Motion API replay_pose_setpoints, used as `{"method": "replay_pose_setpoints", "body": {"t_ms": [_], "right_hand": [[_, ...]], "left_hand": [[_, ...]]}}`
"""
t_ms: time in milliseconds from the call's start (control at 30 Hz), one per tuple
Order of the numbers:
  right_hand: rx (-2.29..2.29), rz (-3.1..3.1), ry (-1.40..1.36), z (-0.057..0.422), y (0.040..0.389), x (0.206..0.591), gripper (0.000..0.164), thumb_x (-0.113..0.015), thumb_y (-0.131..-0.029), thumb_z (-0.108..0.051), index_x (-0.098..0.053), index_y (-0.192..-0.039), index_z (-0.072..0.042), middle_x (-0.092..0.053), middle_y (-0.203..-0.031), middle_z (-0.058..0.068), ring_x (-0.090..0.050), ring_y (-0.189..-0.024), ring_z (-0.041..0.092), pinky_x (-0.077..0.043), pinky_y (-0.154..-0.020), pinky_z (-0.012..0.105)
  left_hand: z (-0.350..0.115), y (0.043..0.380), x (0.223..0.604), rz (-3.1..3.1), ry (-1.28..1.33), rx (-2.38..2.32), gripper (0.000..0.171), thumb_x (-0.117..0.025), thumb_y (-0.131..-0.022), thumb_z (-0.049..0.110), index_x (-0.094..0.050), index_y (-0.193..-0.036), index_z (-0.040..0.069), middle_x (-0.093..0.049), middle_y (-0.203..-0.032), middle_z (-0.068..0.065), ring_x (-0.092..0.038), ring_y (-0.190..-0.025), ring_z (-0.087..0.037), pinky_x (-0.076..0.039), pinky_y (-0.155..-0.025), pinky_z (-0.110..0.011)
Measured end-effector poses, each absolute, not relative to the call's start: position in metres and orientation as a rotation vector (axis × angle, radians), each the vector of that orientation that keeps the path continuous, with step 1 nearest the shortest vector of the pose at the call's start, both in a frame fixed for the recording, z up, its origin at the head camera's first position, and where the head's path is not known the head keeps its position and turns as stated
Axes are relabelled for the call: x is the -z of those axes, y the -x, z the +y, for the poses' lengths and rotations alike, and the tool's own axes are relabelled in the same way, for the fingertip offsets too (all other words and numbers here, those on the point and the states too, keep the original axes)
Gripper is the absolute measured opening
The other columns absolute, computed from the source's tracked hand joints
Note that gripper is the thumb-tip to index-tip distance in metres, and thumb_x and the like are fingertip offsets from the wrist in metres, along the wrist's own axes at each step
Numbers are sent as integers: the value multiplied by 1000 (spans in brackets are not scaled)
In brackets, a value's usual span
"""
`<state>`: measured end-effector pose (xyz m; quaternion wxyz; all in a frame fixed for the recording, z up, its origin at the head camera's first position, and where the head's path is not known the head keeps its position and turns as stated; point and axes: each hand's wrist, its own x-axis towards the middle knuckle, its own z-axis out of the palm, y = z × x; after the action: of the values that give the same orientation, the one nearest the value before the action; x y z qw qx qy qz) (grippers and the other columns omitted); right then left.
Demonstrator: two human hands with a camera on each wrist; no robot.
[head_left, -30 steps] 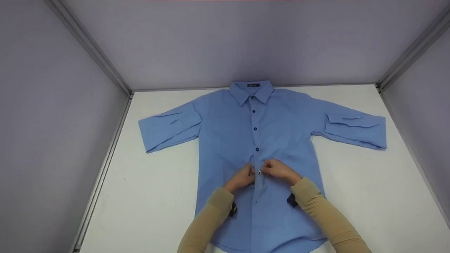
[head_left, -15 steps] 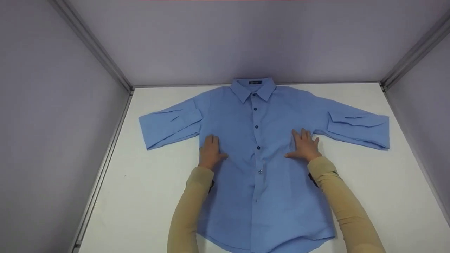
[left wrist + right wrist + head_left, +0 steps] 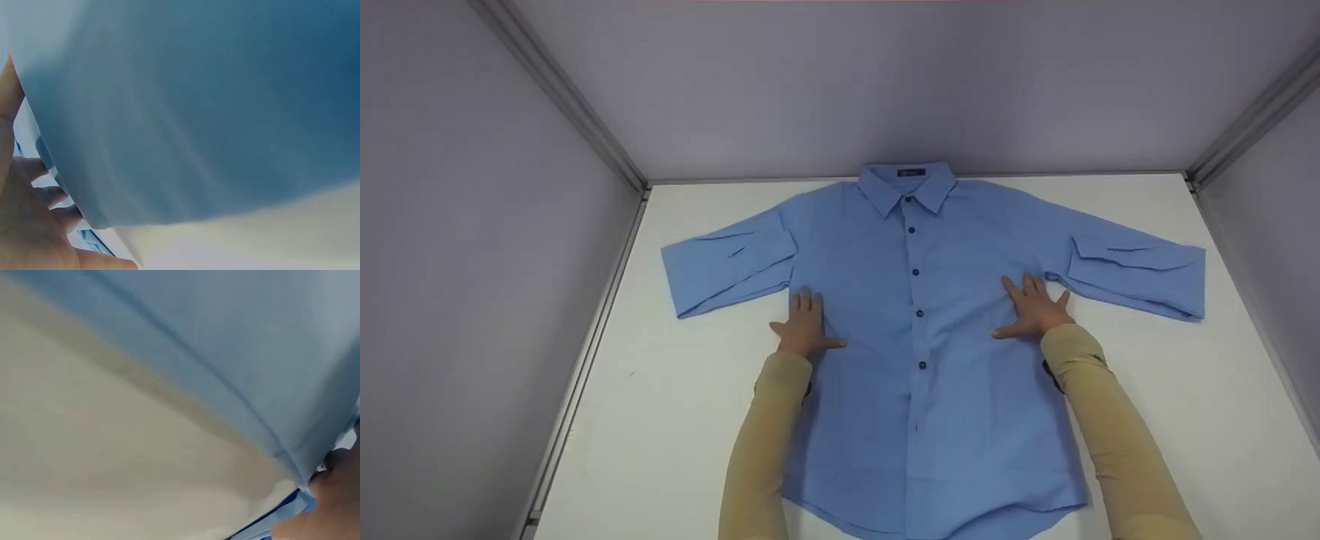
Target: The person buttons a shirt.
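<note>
A blue button-up shirt (image 3: 870,405) lies spread front-up, its collar toward the back wall and dark buttons down the front. Both sleeves, left (image 3: 727,262) and right (image 3: 1140,274) in the head view, are folded back on themselves. My left hand (image 3: 804,326) rests spread on the shirt's left side edge below the armpit, thumb pointing inward. Opposite it, my right hand (image 3: 1033,309) lies with fingers spread on the right side of the body. In the left wrist view, the left hand's fingers (image 3: 34,208) meet the cloth. The right hand (image 3: 332,500) shows at the right wrist view's edge.
The shirt lies on a white table (image 3: 660,420). Grey panels stand at the back (image 3: 840,90), left and right, joined by metal corner rails (image 3: 562,97). The shirt's hem reaches the bottom of the head view.
Both hands have left the button placket, where they worked at a lower button, and moved outward to the shirt's sides, fingers now spread. In the last half second the hands moved only slightly.
</note>
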<state>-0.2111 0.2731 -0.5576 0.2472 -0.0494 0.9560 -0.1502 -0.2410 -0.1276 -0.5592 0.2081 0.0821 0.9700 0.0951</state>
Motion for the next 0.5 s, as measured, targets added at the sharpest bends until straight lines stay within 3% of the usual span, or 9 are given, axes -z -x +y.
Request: {"method": "replay_pose_setpoints", "body": {"t_ms": [167,333,400,500], "right_hand": [[379,2683,87,263,206,558,101,-68,-70,-49,-14,-139,2,-2,-137,36,0,-125,48,6,-85,70],[352,2793,217,237,199,558,88,-73,-71,-31,-25,-136,3,-11,-135,37,-8,-124,49,0,-89,68],[411,2772,336,221,196,557,87,-73,-71,-32,-26,-137,0,-12,-137,34,-8,-125,47,-3,-91,66],[489,2677,495,196,190,557,92,-68,-72,-45,-22,-139,-4,-9,-140,29,-6,-127,44,-3,-93,64]], "left_hand": [[-123,237,558,2744,-245,-121,105,-67,-63,59,-20,-140,6,-13,-144,-16,-9,-131,-32,-19,-85,-68],[-98,228,551,2760,-483,-39,81,-63,-76,47,-29,-137,5,-17,-142,-21,-11,-130,-37,-20,-88,-66],[-84,224,551,2702,-596,-99,77,-58,-81,47,-26,-139,7,-12,-144,-19,-6,-130,-36,-18,-90,-65],[-66,216,556,2583,-654,-192,89,-54,-76,59,-17,-142,13,-2,-146,-15,4,-131,-33,-15,-90,-65]]}}
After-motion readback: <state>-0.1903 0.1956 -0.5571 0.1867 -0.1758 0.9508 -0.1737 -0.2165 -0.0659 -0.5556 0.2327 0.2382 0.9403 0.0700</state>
